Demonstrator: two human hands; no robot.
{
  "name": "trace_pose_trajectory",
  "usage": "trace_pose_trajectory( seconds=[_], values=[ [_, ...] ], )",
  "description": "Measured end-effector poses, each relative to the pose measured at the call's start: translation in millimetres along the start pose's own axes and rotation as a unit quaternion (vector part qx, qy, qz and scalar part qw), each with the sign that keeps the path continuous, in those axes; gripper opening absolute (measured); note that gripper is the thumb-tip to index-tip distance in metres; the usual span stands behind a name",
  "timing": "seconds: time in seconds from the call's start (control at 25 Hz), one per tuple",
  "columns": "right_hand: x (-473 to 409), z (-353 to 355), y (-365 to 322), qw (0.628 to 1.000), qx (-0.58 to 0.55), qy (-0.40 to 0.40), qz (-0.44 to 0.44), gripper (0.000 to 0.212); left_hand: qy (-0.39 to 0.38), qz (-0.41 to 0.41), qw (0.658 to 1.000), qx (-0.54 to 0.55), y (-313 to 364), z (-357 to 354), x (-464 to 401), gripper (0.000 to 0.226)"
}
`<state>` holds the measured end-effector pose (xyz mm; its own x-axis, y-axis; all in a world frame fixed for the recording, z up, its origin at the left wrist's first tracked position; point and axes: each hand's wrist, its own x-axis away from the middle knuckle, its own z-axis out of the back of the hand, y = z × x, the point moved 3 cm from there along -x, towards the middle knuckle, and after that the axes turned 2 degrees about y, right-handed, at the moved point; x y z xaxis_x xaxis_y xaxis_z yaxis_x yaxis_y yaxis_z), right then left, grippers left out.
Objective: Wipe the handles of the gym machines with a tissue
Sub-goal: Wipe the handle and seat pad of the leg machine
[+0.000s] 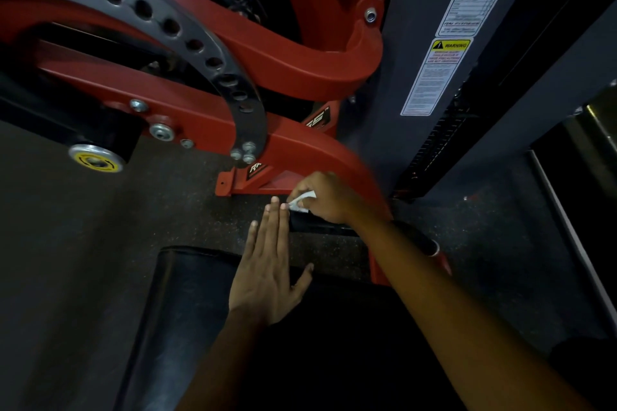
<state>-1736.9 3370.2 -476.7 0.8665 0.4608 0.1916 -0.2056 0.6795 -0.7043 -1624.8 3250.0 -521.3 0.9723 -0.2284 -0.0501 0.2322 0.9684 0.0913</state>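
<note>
Fingers [302, 192] of the right hand [329, 197] pinch the tissue [300, 202]; the left hand [267, 274], at seven o'clock, is held flat. The black handle [302, 222] should be wrapped fully and rubbed lengthwise.

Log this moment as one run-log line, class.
right hand: pinches tissue on black handle | left hand: open, fingers straight beside it | red machine frame behind

your right hand [329, 198] lies ahead of your left hand [270, 272], pinching the tissue [300, 202] on the handle [310, 225] below the machine frame [207, 117]. the perforated plate [187, 40] sits upper left; the warning label [437, 73] on the column [394, 77], right; the seat pad [187, 304], nearest you.
</note>
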Motion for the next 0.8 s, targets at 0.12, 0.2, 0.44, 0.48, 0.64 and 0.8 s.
trace_pose_trajectory(
  seconds=[0.12, 0.2, 0.44, 0.48, 0.64, 0.8],
  values=[
    [-2.6, -5.4, 4.8, 0.999, 0.015, -0.033, 0.001, 0.024, 0.001, -0.001, 1.0, 0.005, -0.7, 0.4, 0.1, 0.088],
    [-2.5, -5.7, 17.7, 0.997, 0.059, -0.058, -0.01, 0.029, 0.002, 0.0, 1.0, 0.01, -0.8, 0.0, 0.5, 0.087],
    [31.7, 25.0, 100.1, 0.957, 0.191, -0.152, -0.154, 0.036, 0.0, 0.001, 1.0, 0.01, -0.6, -0.9, -0.8, 0.087],
    [39.0, 31.3, 113.7, 0.951, 0.207, -0.159, -0.168, 0.039, 0.0, 0.002, 1.0, 0.008, -0.4, -0.7, -0.6, 0.087],
    [51.7, 43.5, 121.7, 0.967, 0.132, -0.073, -0.204, 0.02, -0.001, 0.002, 1.0, 0.01, -1.0, -0.4, 0.2, 0.087],
    [74.2, 20.8, 60.5, 0.961, -0.023, 0.259, -0.099, 0.02, 0.006, 0.001, 1.0, 0.005, -1.4, -0.8, 0.9, 0.079]
  ],
)
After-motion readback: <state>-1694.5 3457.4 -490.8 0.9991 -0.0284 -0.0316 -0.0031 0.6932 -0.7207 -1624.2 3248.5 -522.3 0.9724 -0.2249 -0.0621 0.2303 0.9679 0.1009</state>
